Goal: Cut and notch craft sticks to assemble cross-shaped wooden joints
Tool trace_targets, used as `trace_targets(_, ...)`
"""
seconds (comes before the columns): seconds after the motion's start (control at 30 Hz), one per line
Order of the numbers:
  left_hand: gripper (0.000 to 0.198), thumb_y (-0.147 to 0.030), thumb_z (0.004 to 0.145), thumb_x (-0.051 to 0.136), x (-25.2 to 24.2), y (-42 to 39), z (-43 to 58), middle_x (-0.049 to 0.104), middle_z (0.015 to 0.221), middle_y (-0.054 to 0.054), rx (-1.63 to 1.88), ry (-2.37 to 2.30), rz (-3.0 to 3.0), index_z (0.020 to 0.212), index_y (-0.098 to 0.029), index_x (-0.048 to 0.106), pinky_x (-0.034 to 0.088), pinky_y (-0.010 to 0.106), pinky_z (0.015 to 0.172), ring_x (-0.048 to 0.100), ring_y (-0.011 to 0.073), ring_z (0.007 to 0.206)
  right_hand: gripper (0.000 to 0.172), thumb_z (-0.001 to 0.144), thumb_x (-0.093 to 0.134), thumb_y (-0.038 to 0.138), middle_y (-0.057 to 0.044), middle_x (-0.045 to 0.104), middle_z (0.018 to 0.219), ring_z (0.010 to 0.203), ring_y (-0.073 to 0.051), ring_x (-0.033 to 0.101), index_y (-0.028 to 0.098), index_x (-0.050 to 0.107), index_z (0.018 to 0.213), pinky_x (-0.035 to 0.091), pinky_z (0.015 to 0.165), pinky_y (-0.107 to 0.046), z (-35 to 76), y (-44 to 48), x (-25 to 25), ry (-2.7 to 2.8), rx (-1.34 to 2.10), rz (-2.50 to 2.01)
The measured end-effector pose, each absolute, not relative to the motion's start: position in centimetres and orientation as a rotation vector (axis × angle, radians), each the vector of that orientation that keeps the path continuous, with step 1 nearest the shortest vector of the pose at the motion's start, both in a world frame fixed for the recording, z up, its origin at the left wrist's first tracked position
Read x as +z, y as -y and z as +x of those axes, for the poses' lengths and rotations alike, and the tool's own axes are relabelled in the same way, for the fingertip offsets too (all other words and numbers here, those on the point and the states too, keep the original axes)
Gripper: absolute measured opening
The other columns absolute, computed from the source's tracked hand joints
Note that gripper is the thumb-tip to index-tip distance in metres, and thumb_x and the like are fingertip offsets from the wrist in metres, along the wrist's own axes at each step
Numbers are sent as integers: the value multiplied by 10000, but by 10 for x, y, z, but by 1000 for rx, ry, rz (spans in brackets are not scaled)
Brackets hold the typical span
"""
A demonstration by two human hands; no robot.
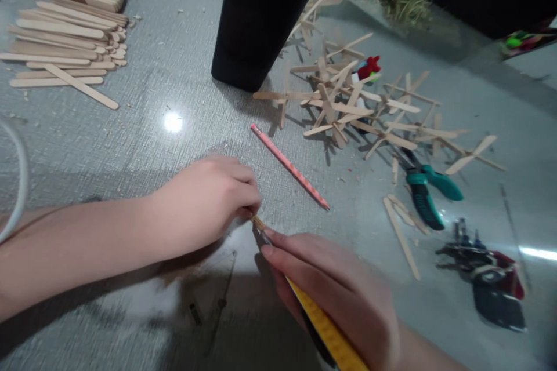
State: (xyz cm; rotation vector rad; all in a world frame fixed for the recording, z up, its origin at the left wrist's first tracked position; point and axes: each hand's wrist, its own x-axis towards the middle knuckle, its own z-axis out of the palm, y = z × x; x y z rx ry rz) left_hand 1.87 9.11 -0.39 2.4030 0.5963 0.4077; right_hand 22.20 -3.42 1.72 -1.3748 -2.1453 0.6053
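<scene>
My left hand (209,200) rests on the grey tabletop with its fingers pinched on a small wooden stick piece (258,222). My right hand (331,287) is closed round a yellow utility knife (324,330), whose tip meets the stick piece just right of my left fingertips. A red pencil (289,166) lies on the table just beyond both hands.
Stacked popsicle sticks (69,29) lie at the far left. A black cylinder (261,11) stands at the top centre. Glued stick crosses (348,104) spread to the right, with teal-handled pliers (429,194), loose sticks (402,237) and a dark tool (491,284).
</scene>
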Motion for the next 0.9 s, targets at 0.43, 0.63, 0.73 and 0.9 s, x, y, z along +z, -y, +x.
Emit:
trace_targets(0.43,161,-74,915,679,-4,-93,20,737,835,32,385,-559,2412,805,-156,764,441,310,753,626,184,817,282,1098,475,202,-84,819,1044,857,-177,783,187,750,1158,658,779,-258,224,33,16,2285,502,-1297)
trace_targets(0.63,141,-117,966,630,-6,-92,18,716,850,24,427,-487,2499,846,-166,685,443,320,776,612,191,814,258,1030,645,229,-78,772,872,739,-193,762,140,641,1272,631,644,-288,221,38,8,2132,520,-1341)
trace_targets(0.73,164,-105,978,589,-5,-92,17,715,855,33,395,-467,2555,864,-174,684,446,319,783,609,194,811,196,1036,620,204,-128,802,923,777,-206,785,111,694,1191,664,698,-290,221,39,11,2166,467,-1328)
trace_targets(0.9,229,-65,964,539,-4,-94,18,724,865,31,366,-463,2554,881,-191,710,449,324,785,616,192,815,218,1016,581,92,-191,831,1064,948,-276,824,97,786,1092,700,852,-343,224,40,17,2431,164,-1145)
